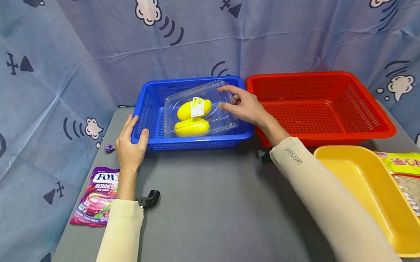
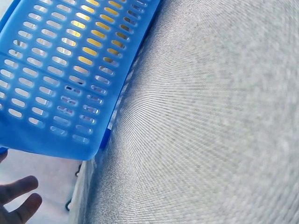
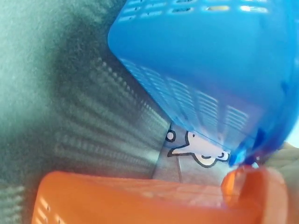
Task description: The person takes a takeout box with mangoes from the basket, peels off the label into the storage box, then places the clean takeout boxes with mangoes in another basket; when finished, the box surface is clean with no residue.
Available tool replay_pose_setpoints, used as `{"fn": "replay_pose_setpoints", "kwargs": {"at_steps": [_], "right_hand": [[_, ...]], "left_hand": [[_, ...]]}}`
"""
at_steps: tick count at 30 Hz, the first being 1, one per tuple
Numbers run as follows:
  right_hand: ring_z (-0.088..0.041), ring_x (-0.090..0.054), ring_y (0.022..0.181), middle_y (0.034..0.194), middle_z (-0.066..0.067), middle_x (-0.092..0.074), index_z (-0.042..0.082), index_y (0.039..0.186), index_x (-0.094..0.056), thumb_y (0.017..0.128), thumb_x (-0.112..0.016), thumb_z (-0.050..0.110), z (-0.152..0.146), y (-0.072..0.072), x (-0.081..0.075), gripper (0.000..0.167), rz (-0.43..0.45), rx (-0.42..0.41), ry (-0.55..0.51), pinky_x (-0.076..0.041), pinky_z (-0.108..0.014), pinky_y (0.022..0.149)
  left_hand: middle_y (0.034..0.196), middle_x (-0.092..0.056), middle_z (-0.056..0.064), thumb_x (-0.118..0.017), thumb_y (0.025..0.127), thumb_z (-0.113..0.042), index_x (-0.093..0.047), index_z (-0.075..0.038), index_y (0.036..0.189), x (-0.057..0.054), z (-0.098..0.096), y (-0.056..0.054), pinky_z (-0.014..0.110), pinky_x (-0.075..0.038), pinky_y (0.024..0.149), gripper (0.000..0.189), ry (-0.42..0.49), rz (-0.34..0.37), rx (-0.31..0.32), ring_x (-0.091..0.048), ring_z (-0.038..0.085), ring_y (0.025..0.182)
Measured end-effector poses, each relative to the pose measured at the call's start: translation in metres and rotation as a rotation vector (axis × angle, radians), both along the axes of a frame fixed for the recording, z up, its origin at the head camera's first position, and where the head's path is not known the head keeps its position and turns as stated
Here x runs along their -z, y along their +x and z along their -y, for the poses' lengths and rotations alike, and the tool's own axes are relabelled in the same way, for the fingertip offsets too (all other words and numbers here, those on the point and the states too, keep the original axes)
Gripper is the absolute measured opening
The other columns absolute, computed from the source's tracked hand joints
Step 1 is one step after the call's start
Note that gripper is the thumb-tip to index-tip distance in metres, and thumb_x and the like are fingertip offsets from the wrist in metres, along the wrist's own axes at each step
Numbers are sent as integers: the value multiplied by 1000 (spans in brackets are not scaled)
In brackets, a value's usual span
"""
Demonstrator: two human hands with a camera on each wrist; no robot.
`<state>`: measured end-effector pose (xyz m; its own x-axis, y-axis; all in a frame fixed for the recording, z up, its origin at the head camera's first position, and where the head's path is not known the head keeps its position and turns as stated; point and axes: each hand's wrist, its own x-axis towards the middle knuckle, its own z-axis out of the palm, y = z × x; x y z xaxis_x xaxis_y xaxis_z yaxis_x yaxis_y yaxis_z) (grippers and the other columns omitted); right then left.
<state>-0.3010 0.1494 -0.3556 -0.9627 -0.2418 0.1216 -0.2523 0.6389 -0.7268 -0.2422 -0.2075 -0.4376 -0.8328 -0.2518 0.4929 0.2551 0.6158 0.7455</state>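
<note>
A clear plastic box [image 1: 216, 120] lies slightly askew inside the blue basket [image 1: 186, 140]. Two yellow, mango-like pieces show through its lid: an upper piece [image 1: 184, 111] and a lower piece [image 1: 190, 128]. A white label [image 1: 197, 107] sits over the upper one. At the basket's left front corner, my left hand [image 1: 129, 147] touches the rim with extended fingers. My right hand [image 1: 244, 105] is over the basket's right end, thumb and forefinger apart above the box's right part. In the right wrist view, basket walls largely hide that hand.
A red basket [image 1: 358, 135] stands right of the blue one. In front of it lies a yellow tray [image 1: 366, 192], beside a food packet [image 1: 418, 184]. On the left are a purple candy bag [image 1: 98, 197] and a small purple item [image 1: 109, 148]. A patterned curtain [image 1: 195, 33] hangs behind.
</note>
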Motion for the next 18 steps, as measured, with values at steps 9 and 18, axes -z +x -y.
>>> {"fn": "replay_pose_setpoints", "kwargs": {"at_steps": [9,18], "right_hand": [[-21,-49,76,83,-4,-50,27,137,-61,93,-69,34,-16,7,-18,45,-30,22,-97,-41,-29,61],[-17,-49,77,83,-3,-52,27,142,-59,95,-70,28,-46,28,-49,49,-58,25,-244,-43,-26,64]], "left_hand": [[153,-54,6,-68,89,-32,-64,-15,140,1,3,0,48,-39,119,53,0,1,-1,-50,26,143],[153,-54,9,-67,90,-33,-63,-15,140,0,1,0,50,-39,118,54,3,0,9,-50,28,143]]}}
